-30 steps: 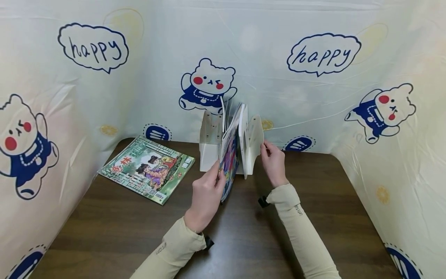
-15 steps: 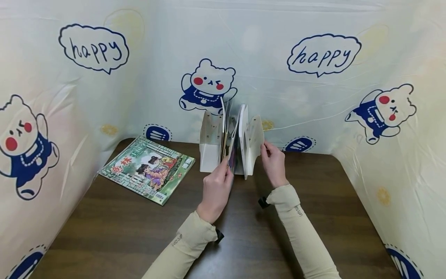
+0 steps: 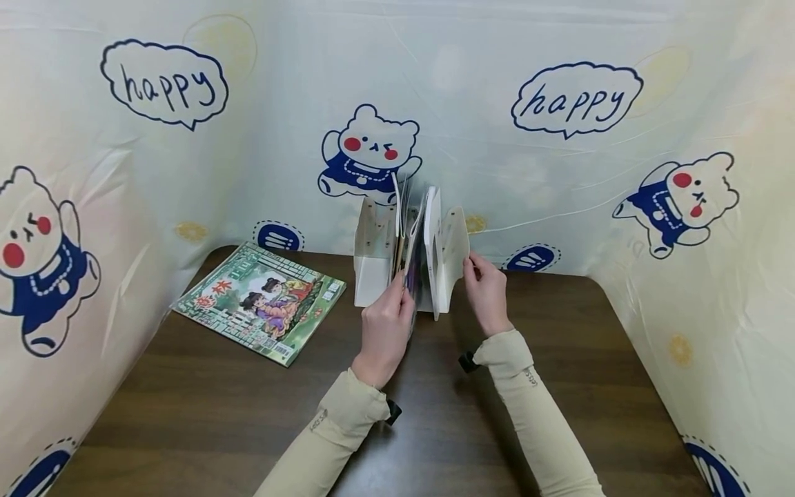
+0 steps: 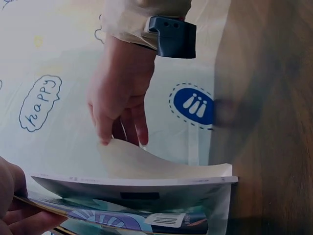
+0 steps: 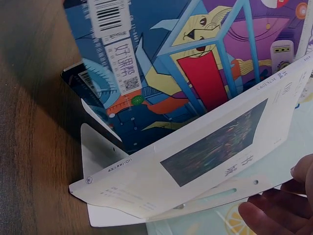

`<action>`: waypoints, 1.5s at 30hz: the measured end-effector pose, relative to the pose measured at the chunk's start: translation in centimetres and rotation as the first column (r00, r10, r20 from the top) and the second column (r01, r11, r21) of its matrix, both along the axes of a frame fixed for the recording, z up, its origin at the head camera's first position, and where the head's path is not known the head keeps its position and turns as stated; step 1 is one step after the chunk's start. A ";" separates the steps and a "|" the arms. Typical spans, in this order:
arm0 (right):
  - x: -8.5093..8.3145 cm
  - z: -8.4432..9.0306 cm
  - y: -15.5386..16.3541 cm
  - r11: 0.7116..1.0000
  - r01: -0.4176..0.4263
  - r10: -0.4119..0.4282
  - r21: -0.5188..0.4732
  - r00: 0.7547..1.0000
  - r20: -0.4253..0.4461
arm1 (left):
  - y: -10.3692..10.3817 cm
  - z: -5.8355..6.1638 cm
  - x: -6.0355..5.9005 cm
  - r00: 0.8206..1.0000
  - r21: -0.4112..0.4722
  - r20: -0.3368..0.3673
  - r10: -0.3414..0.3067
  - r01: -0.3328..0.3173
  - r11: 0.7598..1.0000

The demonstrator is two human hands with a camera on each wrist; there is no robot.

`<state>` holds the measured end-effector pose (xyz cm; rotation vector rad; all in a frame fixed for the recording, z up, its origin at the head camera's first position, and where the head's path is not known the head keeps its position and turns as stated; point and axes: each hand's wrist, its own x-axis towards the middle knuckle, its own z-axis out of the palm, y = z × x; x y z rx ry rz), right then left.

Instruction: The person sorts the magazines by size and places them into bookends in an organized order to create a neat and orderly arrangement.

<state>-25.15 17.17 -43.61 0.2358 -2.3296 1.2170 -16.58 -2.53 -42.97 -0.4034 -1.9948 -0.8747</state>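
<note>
My left hand (image 3: 384,338) pinches the near edge of a thin magazine with a colourful cover (image 5: 195,73). The magazine stands upright, partly inside a white book rack (image 3: 373,279), and looks almost edge-on in the head view. Just right of it, a white-covered book (image 5: 215,147) leans in the rack. Several other thin books (image 3: 400,221) stand to its left. My right hand (image 3: 487,293) holds the edge of the rack's right side panel (image 3: 455,248) between thumb and fingers.
Flat on the table's left side lies a green magazine (image 3: 267,300) with a picture of two figures. The brown wooden table (image 3: 205,414) meets a pale printed curtain (image 3: 472,152) behind the rack and at both sides.
My left hand has moved right and forward, taking the colourful magazine deeper into the rack and turning its cover edge-on. The right hand keeps its hold on the side panel.
</note>
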 end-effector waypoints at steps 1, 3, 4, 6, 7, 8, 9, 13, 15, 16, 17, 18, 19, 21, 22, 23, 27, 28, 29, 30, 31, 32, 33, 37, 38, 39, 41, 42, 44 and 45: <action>0.0 0.0 0.0 1.000 0.000 0.000 -0.001 1.000 -0.002 | 0.0 0.1 0.0 1.000 -0.002 -0.001 0.001 -0.001 1.000; -0.1 0.0 0.0 1.000 -0.001 0.001 -0.001 1.000 -0.004 | -0.1 0.2 -0.1 1.000 -0.007 -0.006 0.008 -0.008 1.000; -0.2 0.0 0.0 1.000 0.000 0.000 0.000 1.000 -0.007 | -0.1 0.3 -0.1 1.000 -0.007 -0.008 0.011 -0.011 1.000; -0.2 0.0 0.0 1.000 -0.003 0.003 0.001 1.000 -0.010 | -0.2 0.3 -0.1 1.000 -0.005 -0.006 0.015 -0.015 1.000; -0.2 0.0 0.0 1.000 -0.002 0.002 0.005 1.000 -0.011 | -0.2 0.3 -0.1 1.000 -0.003 -0.004 0.019 -0.019 1.000; -0.3 0.0 0.1 1.000 -0.001 0.001 0.008 1.000 -0.014 | -0.2 0.3 -0.1 1.000 -0.002 -0.002 0.020 -0.020 1.000; -0.3 0.0 0.1 1.000 0.003 -0.003 0.011 1.000 -0.016 | -0.2 0.2 -0.1 1.000 -0.002 0.001 0.019 -0.019 1.000; -0.2 -0.1 0.1 1.000 0.011 -0.011 0.028 1.000 -0.021 | -0.3 -0.1 -0.1 1.000 -0.012 0.015 0.026 -0.026 1.000; -0.1 -0.1 0.1 1.000 0.007 -0.007 0.029 1.000 -0.020 | -0.3 -0.3 -0.1 0.999 -0.015 0.018 0.034 -0.034 0.999; -0.1 -0.1 0.1 1.000 0.005 -0.004 0.029 1.000 -0.020 | -0.3 -0.3 -0.1 0.999 -0.017 0.019 0.037 -0.036 0.999; 0.0 -0.1 0.1 1.000 0.003 -0.003 0.029 1.000 -0.019 | -0.4 -0.3 0.0 0.999 -0.020 0.021 0.041 -0.041 0.999; 0.0 -0.1 0.1 1.000 0.002 -0.002 0.029 1.000 -0.017 | -0.4 -0.3 0.0 0.999 -0.021 0.023 0.043 -0.042 0.999; 0.0 -0.1 0.1 0.999 0.002 -0.002 0.032 1.000 -0.019 | -0.4 -0.3 0.0 0.999 -0.021 0.023 0.046 -0.045 0.999; 0.0 0.0 0.1 1.000 0.002 -0.002 0.030 1.000 -0.012 | -0.5 -0.3 0.1 0.998 -0.022 0.021 0.051 -0.051 0.998; 0.0 0.1 0.2 1.000 0.002 -0.001 0.028 1.000 -0.010 | -0.5 -0.3 0.1 0.998 -0.023 0.020 0.055 -0.054 0.998; 0.0 0.2 0.2 1.000 0.002 -0.002 0.026 1.000 -0.008 | -0.5 -0.3 0.0 0.998 -0.023 0.021 0.057 -0.056 0.998; 0.0 0.3 0.3 1.000 0.008 -0.008 0.015 1.000 -0.006 | -0.4 -0.3 -0.2 0.999 -0.022 0.027 0.046 -0.045 0.999; 0.0 0.3 0.4 1.000 0.006 -0.006 0.013 1.000 -0.005 | -0.3 -0.3 -0.2 0.999 -0.022 0.030 0.042 -0.041 0.999; 0.0 0.3 0.4 1.000 0.004 -0.004 0.013 1.000 -0.004 | -0.2 -0.3 -0.2 0.999 -0.021 0.031 0.039 -0.038 0.999; 0.0 0.2 0.4 1.000 0.002 -0.002 0.013 1.000 -0.002 | -0.1 -0.4 -0.2 0.999 -0.020 0.030 0.039 -0.038 0.999; 0.0 0.2 0.4 1.000 -0.002 0.002 0.011 1.000 0.002 | -0.1 -0.4 -0.2 0.999 -0.020 0.029 0.042 -0.041 0.999; 0.0 0.1 0.4 1.000 -0.005 0.005 0.012 1.000 0.004 | 0.0 -0.5 -0.3 0.999 -0.019 0.025 0.045 -0.045 0.999; 0.1 0.1 0.4 1.000 -0.008 0.008 0.010 1.000 0.006 | 0.1 -0.6 -0.3 0.999 -0.015 0.020 0.049 -0.048 0.999; 0.1 0.0 0.3 1.000 -0.001 0.001 0.011 1.000 0.004 | 0.5 -1.0 -0.8 0.999 -0.002 0.010 0.050 -0.050 0.999; 0.1 0.0 0.3 1.000 0.001 -0.001 0.009 1.000 0.003 | 0.6 -1.1 -0.9 0.999 0.001 0.011 0.048 -0.048 0.999; 0.1 0.0 0.2 1.000 0.001 -0.001 0.006 1.000 0.000 | 0.7 -1.2 -1.0 0.999 0.003 0.014 0.046 -0.047 0.999; 0.1 0.1 0.2 1.000 0.000 0.000 0.003 1.000 -0.004 | 0.9 -1.4 -1.2 0.999 0.006 0.021 0.043 -0.043 0.999; 0.1 0.0 0.1 1.000 -0.002 0.002 0.003 1.000 -0.006 | 1.0 -1.5 -1.3 0.999 0.007 0.024 0.043 -0.043 0.999; 0.2 0.1 0.0 1.000 -0.010 0.010 0.002 1.000 -0.004 | 1.1 -1.8 -1.5 0.999 0.011 0.029 0.042 -0.042 0.999; 0.2 0.0 -0.1 1.000 -0.014 0.014 0.004 1.000 -0.002 | 1.1 -2.0 -1.6 0.999 0.013 0.031 0.043 -0.043 0.999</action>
